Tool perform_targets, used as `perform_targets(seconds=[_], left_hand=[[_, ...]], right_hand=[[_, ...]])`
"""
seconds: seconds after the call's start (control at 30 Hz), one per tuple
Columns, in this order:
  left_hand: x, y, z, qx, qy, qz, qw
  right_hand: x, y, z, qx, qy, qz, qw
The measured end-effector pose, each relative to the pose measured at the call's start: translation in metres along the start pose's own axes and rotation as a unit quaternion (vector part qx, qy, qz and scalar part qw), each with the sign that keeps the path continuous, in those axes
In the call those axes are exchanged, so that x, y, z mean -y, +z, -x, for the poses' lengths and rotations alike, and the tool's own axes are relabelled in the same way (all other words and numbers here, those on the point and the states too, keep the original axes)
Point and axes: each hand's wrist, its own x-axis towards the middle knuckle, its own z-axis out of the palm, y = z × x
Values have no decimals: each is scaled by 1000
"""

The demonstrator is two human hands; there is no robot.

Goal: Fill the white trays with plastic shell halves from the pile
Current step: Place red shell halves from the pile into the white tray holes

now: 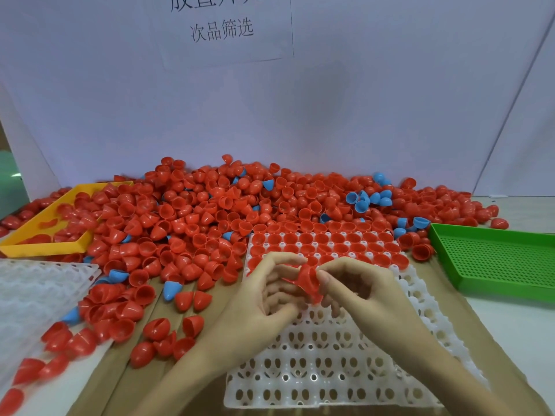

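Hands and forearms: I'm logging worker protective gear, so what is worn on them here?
Nothing is worn. The left hand and right hand are bare, with no gloves, rings, watch or wristbands visible. Both forearms are bare down to the frame edge; no sleeves show.

White backdrop wall (360, 100) w/ printed paper sign (222, 28), brown tabletop (192, 313).

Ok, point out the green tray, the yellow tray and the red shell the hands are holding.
green tray (492, 259): head view, on its perforated floor.
yellow tray (45, 249): head view, on its near rim.
red shell (309, 280): head view, on its outer wall between both hands.
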Motion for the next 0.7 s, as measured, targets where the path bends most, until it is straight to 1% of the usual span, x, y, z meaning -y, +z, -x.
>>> perform_targets(seconds=[0.07, 0.17, 0.27, 0.33, 0.43, 0.57, 0.7], left_hand=[[0, 5, 0, -24, 11, -20, 999], [-2, 6, -1, -35, 10, -21, 999], [-6, 2, -1, -7, -14, -5, 1000], [-5, 0, -1, 15, -24, 1, 1000], [-4, 0, -1, 41, -26, -12, 999], [-3, 2, 2, 57, -2, -55, 997], [-3, 2, 2, 50, 4, -79, 996]], right_hand=[[1, 1, 1, 17, 15, -20, 1000], [1, 3, 2, 18, 1, -12, 1000], [-1, 2, 1, -29, -29, 13, 999], [-2, 1, 1, -39, -43, 33, 998], [-3, 1, 2, -22, -55, 62, 996], [-6, 0, 1, -23, -55, 90, 994], [-8, -5, -1, 15, -56, 116, 992]])
